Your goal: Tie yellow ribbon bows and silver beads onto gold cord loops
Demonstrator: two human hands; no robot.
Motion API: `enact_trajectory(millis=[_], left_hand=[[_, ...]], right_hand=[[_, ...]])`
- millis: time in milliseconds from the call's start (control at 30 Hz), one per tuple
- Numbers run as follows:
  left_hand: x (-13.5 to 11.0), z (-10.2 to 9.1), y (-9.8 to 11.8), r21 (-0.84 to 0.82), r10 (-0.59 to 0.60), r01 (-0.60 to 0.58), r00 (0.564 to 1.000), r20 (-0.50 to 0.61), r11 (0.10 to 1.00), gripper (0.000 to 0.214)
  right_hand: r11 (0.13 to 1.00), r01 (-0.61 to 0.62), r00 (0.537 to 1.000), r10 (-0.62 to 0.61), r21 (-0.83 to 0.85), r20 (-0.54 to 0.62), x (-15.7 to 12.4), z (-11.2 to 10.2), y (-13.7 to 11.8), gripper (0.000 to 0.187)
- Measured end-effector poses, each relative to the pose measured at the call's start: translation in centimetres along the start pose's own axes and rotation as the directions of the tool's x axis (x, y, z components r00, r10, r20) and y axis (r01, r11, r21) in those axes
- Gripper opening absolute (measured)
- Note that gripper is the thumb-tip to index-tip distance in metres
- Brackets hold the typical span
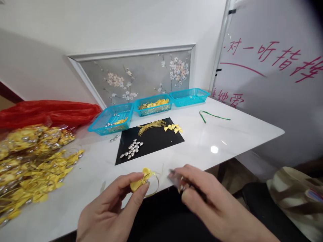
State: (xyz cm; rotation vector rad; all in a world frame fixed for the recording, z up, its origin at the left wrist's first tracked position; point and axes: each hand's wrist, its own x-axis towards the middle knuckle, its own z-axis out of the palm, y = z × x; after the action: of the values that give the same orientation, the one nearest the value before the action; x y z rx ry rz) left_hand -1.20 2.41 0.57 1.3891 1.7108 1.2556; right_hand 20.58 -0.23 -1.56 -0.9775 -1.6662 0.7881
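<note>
Left fingers (137,199) pinch a looped yellow ornament (147,174); right fingers (195,174) grip pliers (175,178) (perhaps; blurred).

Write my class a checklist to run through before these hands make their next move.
1. Left hand pinches the yellow ornament: ok.
2. Right hand holds the tool: ok.
3. Tool apart from the yellow ornament: ok, a gap shows.
4. Tool shut: cannot tell, it is blurred.
5. All silver beads on the black mat: not ok, a few lie off it near the left blue basket.
</note>
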Motion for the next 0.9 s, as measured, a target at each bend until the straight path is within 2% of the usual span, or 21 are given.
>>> enact_trajectory(millis=[100, 267, 400, 500, 700, 900], left_hand=[[-0.2, -0.2, -0.6, 0.039, 0.056, -0.055, 0.998, -0.019, 0.998, 0.039], [-0.3, -0.3, -1.0, 0.083, 0.063, -0.062, 0.998, -0.001, 0.995, 0.038], [-0.3, -0.3, -1.2, 0.097, 0.056, -0.057, 0.998, 0.014, 0.994, 0.039], [-0.1, -0.1, -1.2, 0.086, 0.046, -0.050, 0.998, 0.053, 0.995, 0.039], [1.0, 0.9, -0.3, 0.008, -0.062, 0.061, 0.996, 0.062, 0.998, 0.046], [2.4, 2.3, 0.0, -0.123, -0.022, 0.035, 0.995, 0.100, 0.992, 0.042]], right_hand=[[0.999, 0.029, 0.998, -0.026, -0.042, 0.063, 0.5, 0.9, -1.0, 0.011], [0.987, 0.017, 0.990, 0.007, -0.161, 0.144, 0.8, 2.2, 0.1, 0.027], [0.981, 0.012, 0.986, 0.020, -0.191, 0.165, 0.8, 2.5, 0.2, 0.029], [0.982, 0.000, 0.985, 0.032, -0.186, 0.168, 1.3, 2.5, 0.0, 0.026], [0.990, -0.066, 0.982, 0.086, -0.123, 0.168, 2.6, 2.7, 0.3, 0.023], [0.992, -0.114, 0.986, 0.119, -0.048, 0.120, 3.7, 2.4, 1.0, 0.024]])
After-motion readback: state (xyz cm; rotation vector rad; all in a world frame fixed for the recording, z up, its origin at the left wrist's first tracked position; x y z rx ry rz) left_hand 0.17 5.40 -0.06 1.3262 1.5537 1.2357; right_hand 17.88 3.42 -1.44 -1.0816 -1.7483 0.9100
